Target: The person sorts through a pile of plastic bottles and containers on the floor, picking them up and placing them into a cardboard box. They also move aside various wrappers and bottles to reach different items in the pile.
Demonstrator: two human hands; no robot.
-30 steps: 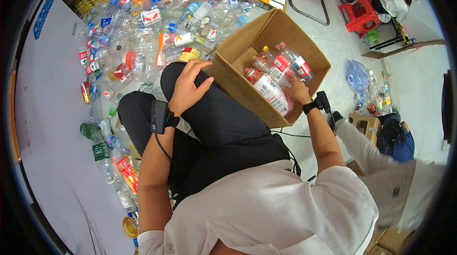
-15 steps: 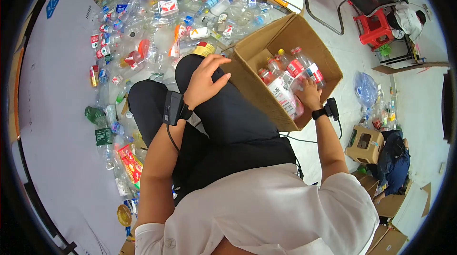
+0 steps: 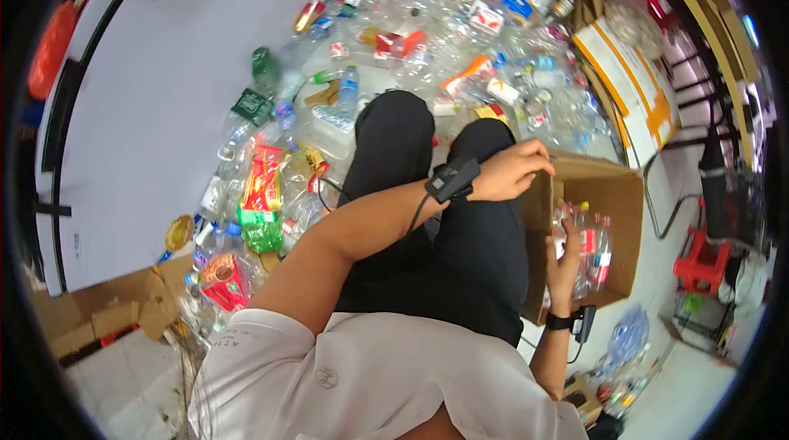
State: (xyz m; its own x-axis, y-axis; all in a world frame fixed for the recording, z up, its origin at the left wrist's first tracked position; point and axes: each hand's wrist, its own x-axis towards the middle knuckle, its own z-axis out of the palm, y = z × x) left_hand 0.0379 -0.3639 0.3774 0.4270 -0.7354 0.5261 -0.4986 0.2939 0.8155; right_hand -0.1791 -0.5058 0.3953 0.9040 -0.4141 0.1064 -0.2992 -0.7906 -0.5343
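An open cardboard box [image 3: 593,170] stands to the right of my knees, with several clear bottles [image 3: 602,253] with red and white labels inside it. My left hand [image 3: 511,172] reaches across my thigh, its fingertips at the near left rim of the box and nothing seen in it. Over the left side of the box is my right hand [image 3: 564,269], thumb and fingers apart, beside the bottles. Whether it touches one of them cannot be made out. Each wrist wears a black strapped device.
Many plastic bottles [image 3: 348,88] and wrappers [image 3: 263,179] cover the floor ahead and to the left. A pale panel [image 3: 164,111] lies at the left. Flattened cardboard [image 3: 629,87] and a red stool [image 3: 701,262] are at the right.
The view has swung left, so the box appears farther right. My left hand has moved to the box rim. My right hand has drawn back from the bottles toward the box's left side.
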